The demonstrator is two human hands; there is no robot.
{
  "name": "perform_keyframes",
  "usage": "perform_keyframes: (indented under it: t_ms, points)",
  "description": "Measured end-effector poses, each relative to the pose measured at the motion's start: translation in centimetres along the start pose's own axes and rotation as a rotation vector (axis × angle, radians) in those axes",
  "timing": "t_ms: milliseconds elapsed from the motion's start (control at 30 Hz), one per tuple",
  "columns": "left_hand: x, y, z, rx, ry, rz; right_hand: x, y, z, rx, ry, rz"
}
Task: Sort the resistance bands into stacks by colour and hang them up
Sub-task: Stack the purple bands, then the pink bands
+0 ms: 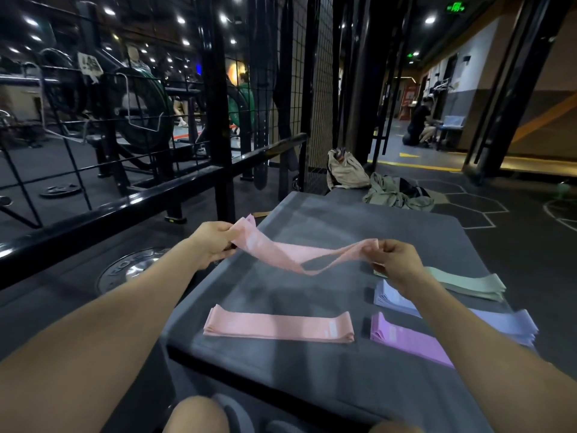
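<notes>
Bare grey desk (327, 232) surface open at centre and far end, pink stack (278, 327) near front, purple stack (409, 339), blue stack (505, 323) and green stack (468, 284) crowding right edge, black railing (131, 201) along left

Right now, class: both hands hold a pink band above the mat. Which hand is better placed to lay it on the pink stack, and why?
Probably the left hand. The pink stack lies nearer its side of the mat, while the right hand hovers over the green stack and blue stack. The pink band sags between both.

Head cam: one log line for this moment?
step: sorting | left hand: holds pink band | right hand: pinches its other end | band: sagging above mat | stacks: pink, green, blue, purple
</notes>
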State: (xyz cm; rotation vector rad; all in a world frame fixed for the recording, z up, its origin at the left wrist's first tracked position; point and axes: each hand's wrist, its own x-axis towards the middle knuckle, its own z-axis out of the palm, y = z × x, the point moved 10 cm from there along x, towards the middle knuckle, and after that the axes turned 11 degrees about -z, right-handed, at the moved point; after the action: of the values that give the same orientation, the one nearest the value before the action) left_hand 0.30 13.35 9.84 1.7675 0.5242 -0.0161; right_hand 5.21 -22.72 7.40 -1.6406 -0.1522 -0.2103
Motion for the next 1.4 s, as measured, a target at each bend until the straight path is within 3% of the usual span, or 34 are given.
perform_keyframes:
  t_ms: [100,300,567,700,1000,1400]
  points:
    - [0.4,-1.1,-1.2,0.145,0.132,0.024,-0.2,1.2,-0.3,-0.078,0.031,0.023]
    - [1.3,-3.7,-1.9,-0.001,0.133,0.02,-1.5,3.3,0.1,-0.073,0.073,0.133]
    - [1.7,-7.8,-3.2,0.182,0.296,-0.026,-3.3,7.0,1.3,-0.243,0.02,0.277]
    - [1.8,-10.2,-3.9,0.209,0.309,-0.096,-4.1,8.5,2.2,-0.304,-0.018,0.28]
    - [1.4,-13.5,-3.2,0.207,0.295,-0.194,-4.4,9.4,3.7,-0.75,-0.07,0.214]
    - [1.4,-15.9,-2.5,0.374,0.28,-0.267,-5.2,11.3,2.7,-0.913,-0.052,0.294]
